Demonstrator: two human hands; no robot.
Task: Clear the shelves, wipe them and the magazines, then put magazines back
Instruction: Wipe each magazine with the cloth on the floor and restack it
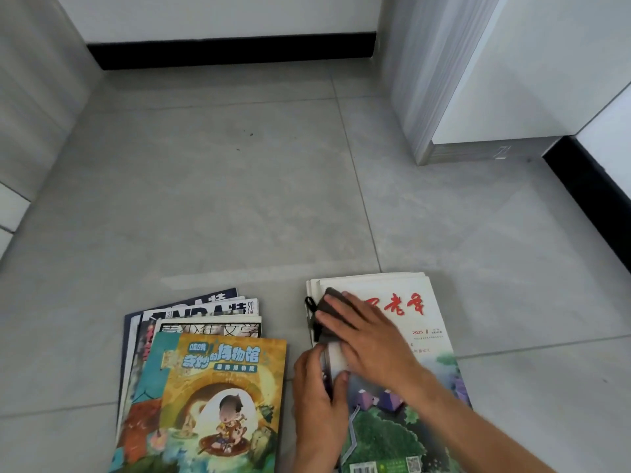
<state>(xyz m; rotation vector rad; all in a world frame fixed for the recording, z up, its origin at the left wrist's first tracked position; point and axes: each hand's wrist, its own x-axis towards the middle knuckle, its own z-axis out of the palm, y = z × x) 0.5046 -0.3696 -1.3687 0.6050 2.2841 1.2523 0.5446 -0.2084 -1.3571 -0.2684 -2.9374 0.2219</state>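
Observation:
Two piles of magazines lie on the grey tiled floor. The left pile is fanned, with a yellow cartoon cover on top. On the right pile the top magazine is white with red characters and a green landscape. My right hand presses a dark grey cloth flat against that cover near its upper left corner. My left hand grips the left edge of the right pile, thumb on top of the cover.
A white cabinet with a grey side panel stands at the upper right. Black skirting runs along the far wall and at the right. A grey panel borders the left.

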